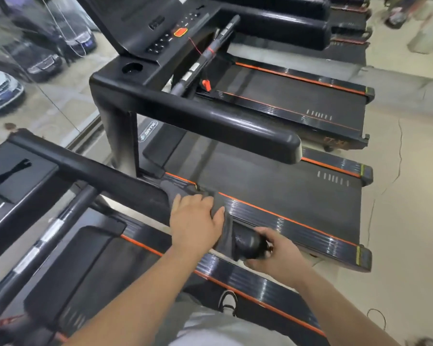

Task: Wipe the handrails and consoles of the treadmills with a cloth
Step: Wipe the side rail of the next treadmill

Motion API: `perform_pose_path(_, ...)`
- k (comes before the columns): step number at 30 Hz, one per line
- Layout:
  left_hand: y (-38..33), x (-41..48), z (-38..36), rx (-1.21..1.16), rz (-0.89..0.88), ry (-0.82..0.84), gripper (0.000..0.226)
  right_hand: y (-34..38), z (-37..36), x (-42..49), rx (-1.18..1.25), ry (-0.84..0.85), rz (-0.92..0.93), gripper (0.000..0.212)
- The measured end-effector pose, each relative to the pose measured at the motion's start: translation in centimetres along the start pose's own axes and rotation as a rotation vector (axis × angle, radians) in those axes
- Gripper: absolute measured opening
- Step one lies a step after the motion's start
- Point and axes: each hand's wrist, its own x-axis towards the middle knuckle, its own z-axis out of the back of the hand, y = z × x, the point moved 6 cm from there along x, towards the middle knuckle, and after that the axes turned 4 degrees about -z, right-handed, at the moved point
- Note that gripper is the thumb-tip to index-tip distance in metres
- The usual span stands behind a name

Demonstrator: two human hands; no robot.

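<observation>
The near treadmill's black handrail [105,176] runs from upper left down to the centre. A dark grey cloth [176,189] lies draped over it near its end. My left hand [195,221] rests flat on the cloth, fingers spread, pressing it onto the rail. My right hand [275,253] grips the rounded end of the handrail [245,242], thumb above and fingers below. The near console [18,171] sits at the left edge.
The second treadmill's handrail [210,121] and its console [145,26] with an orange button stand just beyond. More treadmills line up behind it. A grey crossbar [43,236] runs at lower left. A glass wall [35,71] is on the left, tiled floor [410,196] on the right.
</observation>
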Motion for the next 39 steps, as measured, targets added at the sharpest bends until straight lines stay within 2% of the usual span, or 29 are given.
perform_pose_path(3, -7.4, -2.6, -0.4, -0.133, -0.262, -0.003, 0.035, -0.4, 0.0, 0.2, -0.047, -0.043, 0.023, 0.034)
perform_pose_path(5, -9.1, -2.8, -0.5, -0.194, -0.406, 0.037, 0.035, -0.9, -0.1, 0.3, -0.035, -0.043, 0.034, 0.033)
perform_pose_path(7, -7.8, -1.7, -0.5, -0.149, -0.477, 0.108, 0.043, -1.2, -0.2, 0.3, 0.002, -0.026, 0.031, 0.037)
perform_pose_path(9, -4.3, 0.0, -0.2, -0.077, -0.421, 0.160, 0.050, -1.1, -0.1, 0.3, 0.037, 0.011, 0.032, 0.047)
perform_pose_path(11, 0.8, 2.3, 0.4, 0.016, -0.252, 0.211, 0.049, -0.6, 0.1, 0.1, 0.093, 0.066, 0.018, 0.061)
perform_pose_path(14, 6.5, 4.6, 0.6, 0.100, -0.020, 0.342, 0.043, -0.4, 0.4, 0.0, 0.123, 0.071, 0.038, 0.061)
perform_pose_path(16, 6.3, 5.2, 0.3, 0.162, 0.044, 0.374, 0.047, -0.7, 0.2, 0.1, 0.141, 0.083, 0.020, 0.064)
perform_pose_path(19, 0.4, 4.3, -0.2, 0.120, -0.028, 0.348, 0.048, -0.7, 0.0, 0.2, 0.188, 0.090, -0.012, 0.072)
perform_pose_path(22, -6.9, 2.0, -0.7, -0.021, -0.283, 0.410, 0.045, -2.2, 0.4, 0.1, 0.330, 0.059, -0.109, 0.086)
perform_pose_path(25, -8.5, 1.3, -0.4, -0.167, -0.445, 0.529, 0.054, -3.4, 0.8, -0.4, 0.364, 0.056, -0.142, 0.107)
perform_pose_path(26, -7.4, 1.8, -0.5, -0.189, -0.446, 0.564, 0.060, -3.5, 1.1, -0.6, 0.284, 0.047, -0.126, 0.105)
perform_pose_path(29, -2.5, 3.8, -1.1, -0.177, -0.292, 0.637, 0.072, -3.1, 1.3, -0.7, 0.115, 0.060, -0.076, 0.076)
perform_pose_path(32, -0.9, 4.9, -1.2, -0.087, -0.166, 0.678, 0.059, -2.4, 1.2, -0.6, 0.164, 0.057, -0.091, 0.054)
perform_pose_path(35, -4.5, 4.9, -1.0, -0.005, -0.184, 0.713, 0.060, -1.9, 1.5, -0.9, 0.266, 0.029, -0.178, 0.054)
perform_pose_path(37, -7.8, 3.9, -1.7, -0.023, -0.244, 0.754, 0.076, -1.8, 2.4, -0.7, 0.313, -0.063, -0.214, 0.055)
perform_pose_path(39, -10.0, 2.6, -2.2, -0.046, -0.308, 0.713, 0.079, -1.8, 3.7, 0.0, 0.375, -0.200, -0.253, 0.047)
